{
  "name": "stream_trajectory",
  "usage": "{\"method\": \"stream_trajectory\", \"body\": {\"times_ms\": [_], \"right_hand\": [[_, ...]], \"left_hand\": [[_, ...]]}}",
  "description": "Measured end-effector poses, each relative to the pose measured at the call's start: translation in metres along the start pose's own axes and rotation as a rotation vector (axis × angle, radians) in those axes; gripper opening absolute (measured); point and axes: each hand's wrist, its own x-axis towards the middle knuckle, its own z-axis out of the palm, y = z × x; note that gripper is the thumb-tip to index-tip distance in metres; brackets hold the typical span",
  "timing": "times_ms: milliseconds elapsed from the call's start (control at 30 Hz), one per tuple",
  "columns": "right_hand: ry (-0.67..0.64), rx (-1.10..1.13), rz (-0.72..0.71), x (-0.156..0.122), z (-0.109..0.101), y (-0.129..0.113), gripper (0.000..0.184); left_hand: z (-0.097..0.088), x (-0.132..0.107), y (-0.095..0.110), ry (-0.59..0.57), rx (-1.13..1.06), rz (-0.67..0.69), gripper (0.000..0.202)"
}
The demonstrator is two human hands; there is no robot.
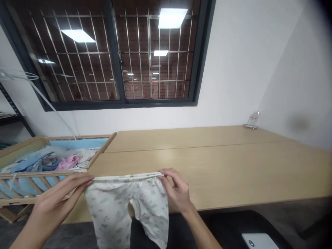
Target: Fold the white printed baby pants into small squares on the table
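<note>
A small pair of white baby trousers (124, 204) with a faint leaf print hangs in front of me over the near edge of a long wooden table (233, 166). My left hand (62, 197) pinches the left end of the waistband. My right hand (175, 188) pinches the right end. Between them the waistband is stretched straight and level. Both legs dangle below the table edge.
A wooden crib (101, 150) stands at the left against the table, holding several blue, pink and white clothes (64, 160). A small bottle (252, 119) rests at the table's far right by the wall. A white phone (259, 240) lies at the bottom right. A barred window is behind.
</note>
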Motion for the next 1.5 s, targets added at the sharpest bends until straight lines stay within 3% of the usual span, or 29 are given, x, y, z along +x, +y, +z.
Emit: {"method": "stream_trajectory", "body": {"times_ms": [133,333,533,700,800,933,1233,1367,1500], "right_hand": [[-0.001,-0.17,0.008,0.019,-0.032,0.026,0.018],[-0.115,-0.335,0.15,0.034,-0.051,0.097,0.016],[-0.454,-0.484,0.311,0.016,-0.043,0.182,0.022],[-0.676,-0.616,0.385,-0.006,-0.033,0.225,0.025],[-0.697,-0.664,0.337,-0.013,-0.029,0.239,0.022],[-0.739,-0.756,0.201,-0.018,-0.027,0.245,0.022],[-0.854,-0.76,0.089,-0.015,-0.035,0.224,0.026],[-0.872,-0.797,0.092,-0.009,-0.03,0.231,0.032],[-0.896,-0.838,0.164,0.001,-0.02,0.254,0.038]], "left_hand": [[0.048,0.046,0.017,-0.131,-0.094,0.019,0.022],[0.136,0.079,-0.005,-0.385,-0.221,-0.069,0.025],[0.234,0.061,-0.02,-0.574,-0.159,-0.217,0.034],[0.289,0.03,-0.027,-0.61,-0.084,-0.24,0.034],[0.305,0.018,-0.03,-0.608,-0.027,-0.238,0.035],[0.312,0.01,-0.032,-0.624,0.015,-0.176,0.037],[0.312,-0.01,-0.029,-0.678,0.059,-0.072,0.045],[0.327,-0.006,-0.036,-0.68,0.107,-0.102,0.052],[0.347,0.011,-0.047,-0.687,0.146,-0.139,0.054]]}}
